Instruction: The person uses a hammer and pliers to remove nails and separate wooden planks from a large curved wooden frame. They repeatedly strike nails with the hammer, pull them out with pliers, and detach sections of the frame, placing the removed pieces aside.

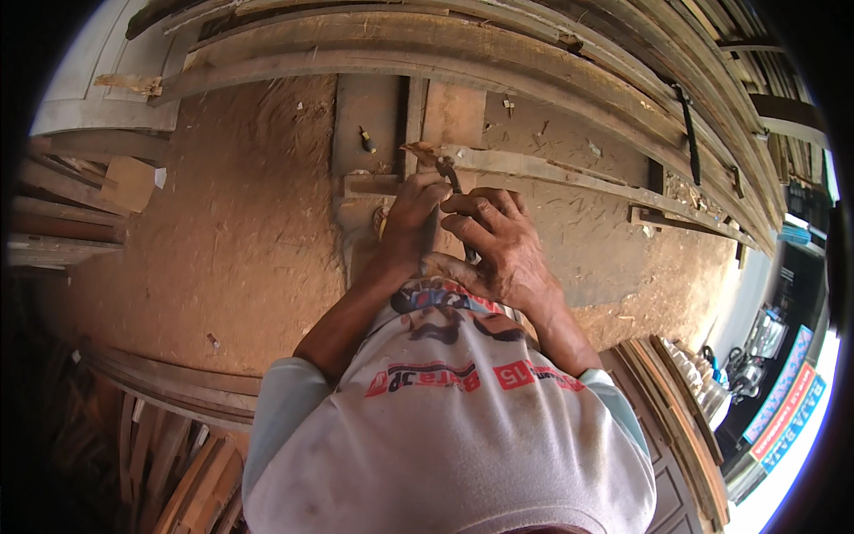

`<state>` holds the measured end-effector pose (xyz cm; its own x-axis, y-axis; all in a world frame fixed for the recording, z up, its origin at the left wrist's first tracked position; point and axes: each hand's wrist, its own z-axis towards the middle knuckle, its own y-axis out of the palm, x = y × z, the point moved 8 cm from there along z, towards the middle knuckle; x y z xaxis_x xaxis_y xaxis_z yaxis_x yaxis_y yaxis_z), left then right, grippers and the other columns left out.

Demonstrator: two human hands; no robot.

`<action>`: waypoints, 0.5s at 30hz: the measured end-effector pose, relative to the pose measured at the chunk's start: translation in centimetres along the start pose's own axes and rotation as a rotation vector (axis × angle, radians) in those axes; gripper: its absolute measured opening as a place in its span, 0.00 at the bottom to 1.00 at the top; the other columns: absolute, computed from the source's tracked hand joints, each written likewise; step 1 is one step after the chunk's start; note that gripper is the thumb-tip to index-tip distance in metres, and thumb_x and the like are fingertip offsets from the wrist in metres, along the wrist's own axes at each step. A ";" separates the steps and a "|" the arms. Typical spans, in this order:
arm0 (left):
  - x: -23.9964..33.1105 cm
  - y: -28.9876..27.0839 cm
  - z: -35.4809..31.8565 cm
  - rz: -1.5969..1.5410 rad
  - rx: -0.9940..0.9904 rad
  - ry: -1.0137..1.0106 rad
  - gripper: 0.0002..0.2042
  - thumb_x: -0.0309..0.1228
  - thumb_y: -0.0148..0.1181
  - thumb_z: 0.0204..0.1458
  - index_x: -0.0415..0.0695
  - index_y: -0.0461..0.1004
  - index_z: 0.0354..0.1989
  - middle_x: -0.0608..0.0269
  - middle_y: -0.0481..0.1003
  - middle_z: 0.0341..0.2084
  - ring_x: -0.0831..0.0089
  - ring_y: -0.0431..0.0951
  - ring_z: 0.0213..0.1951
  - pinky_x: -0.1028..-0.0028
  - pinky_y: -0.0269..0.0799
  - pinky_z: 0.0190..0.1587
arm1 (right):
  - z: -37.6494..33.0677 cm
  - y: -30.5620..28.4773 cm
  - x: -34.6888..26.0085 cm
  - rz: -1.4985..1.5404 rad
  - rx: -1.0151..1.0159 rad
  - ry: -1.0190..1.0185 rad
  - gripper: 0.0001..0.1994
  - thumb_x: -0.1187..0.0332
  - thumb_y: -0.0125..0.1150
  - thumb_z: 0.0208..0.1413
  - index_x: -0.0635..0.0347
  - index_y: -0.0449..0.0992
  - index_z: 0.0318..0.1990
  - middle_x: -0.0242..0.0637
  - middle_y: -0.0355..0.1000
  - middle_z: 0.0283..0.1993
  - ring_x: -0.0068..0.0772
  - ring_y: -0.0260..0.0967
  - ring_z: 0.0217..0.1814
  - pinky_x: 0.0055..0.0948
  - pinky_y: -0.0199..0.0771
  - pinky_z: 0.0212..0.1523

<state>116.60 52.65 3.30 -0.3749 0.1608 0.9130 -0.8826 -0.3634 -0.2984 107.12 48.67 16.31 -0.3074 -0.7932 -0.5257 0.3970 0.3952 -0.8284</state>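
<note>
My left hand [411, 218] is closed, its fingers curled around the edge of a narrow, flat grey-brown piece [431, 233] standing close to my shirt. Beside it, my right hand [500, 233] has bent fingers over a dark, narrow tool [456, 185] with a knobbed end; its exact kind is unclear. The lower part of this tool runs under my right fingers. Just beyond both hands lies a splintered reddish-brown wood end [422, 153]. On a board [356, 102] farther off to the left rests a small tool with a black and yellow handle [366, 139].
Long planks [427, 40] are stacked across the far side. A slimmer plank [560, 173] runs right from near my hands. Wood pieces [71, 196] pile up at the left, more boards [178, 383] at the lower left. A panelled door [654, 445] leans at the lower right.
</note>
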 end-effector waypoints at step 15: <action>2.0 0.1 0.2 0.192 -0.222 0.064 0.21 0.36 0.64 0.51 0.43 0.78 0.55 0.52 0.72 0.55 0.49 0.72 0.58 0.57 0.70 0.61 | 1.2 2.7 -0.2 0.389 -0.241 -0.178 0.19 0.60 0.76 0.38 0.61 0.83 0.37 0.42 0.78 0.38 0.49 0.76 0.46 0.46 0.76 0.51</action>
<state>115.79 52.78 5.18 -0.5522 0.1686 0.8165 -0.8314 -0.1839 -0.5243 109.24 49.35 14.43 -0.0149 -0.6241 -0.7812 0.2349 0.7573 -0.6094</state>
